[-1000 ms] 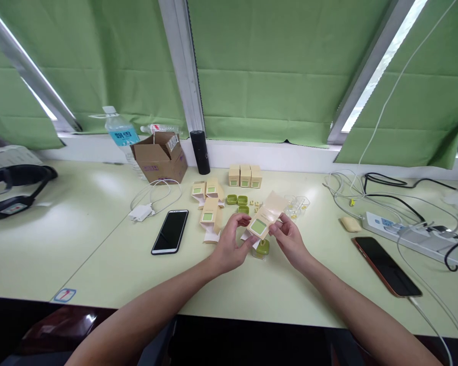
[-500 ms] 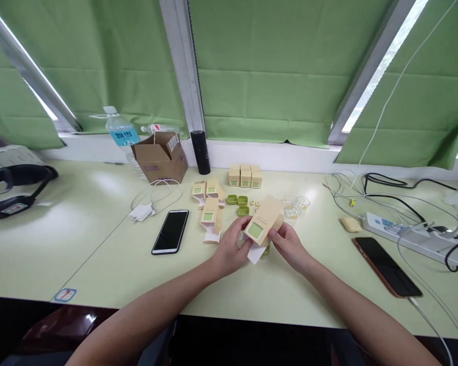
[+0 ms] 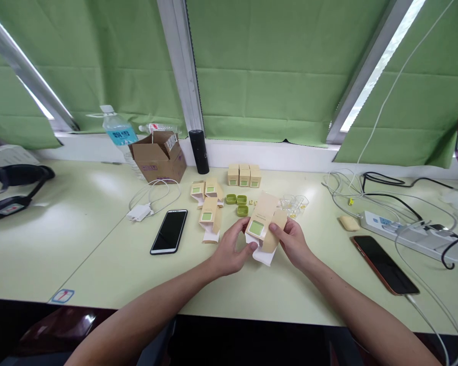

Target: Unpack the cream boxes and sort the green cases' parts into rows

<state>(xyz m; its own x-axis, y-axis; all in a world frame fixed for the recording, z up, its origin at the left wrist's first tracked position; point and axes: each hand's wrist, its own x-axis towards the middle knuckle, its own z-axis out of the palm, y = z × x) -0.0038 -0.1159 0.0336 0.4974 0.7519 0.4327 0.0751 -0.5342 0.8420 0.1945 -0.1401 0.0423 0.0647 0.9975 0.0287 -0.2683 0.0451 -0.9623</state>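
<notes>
Between my two hands is a small tan paper box (image 3: 264, 216) with a green square window and white flaps hanging loose at its near end. My left hand (image 3: 232, 250) grips its left edge, fingers behind and thumb near a flap. On the right side, my right hand (image 3: 293, 242) pinches a side panel with the thumb in front. Just beyond stand several small green square containers (image 3: 242, 210) with tiny yellow pieces (image 3: 251, 202) beside them. Clear plastic cups (image 3: 293, 203) lie behind my right hand. To the left are unfolded tan boxes (image 3: 209, 211) with open flaps.
Three closed tan boxes (image 3: 244, 175) stand in a row at the back. A phone (image 3: 169, 232), white charger (image 3: 139, 212), cardboard carton (image 3: 158, 157) and black cylinder (image 3: 199, 152) are left. At right lie another phone (image 3: 385, 265), a power strip (image 3: 412, 236) and tangled cables.
The box in my hands has turned and its side panel has spread out to the right. More of the white flaps shows at the near end.
</notes>
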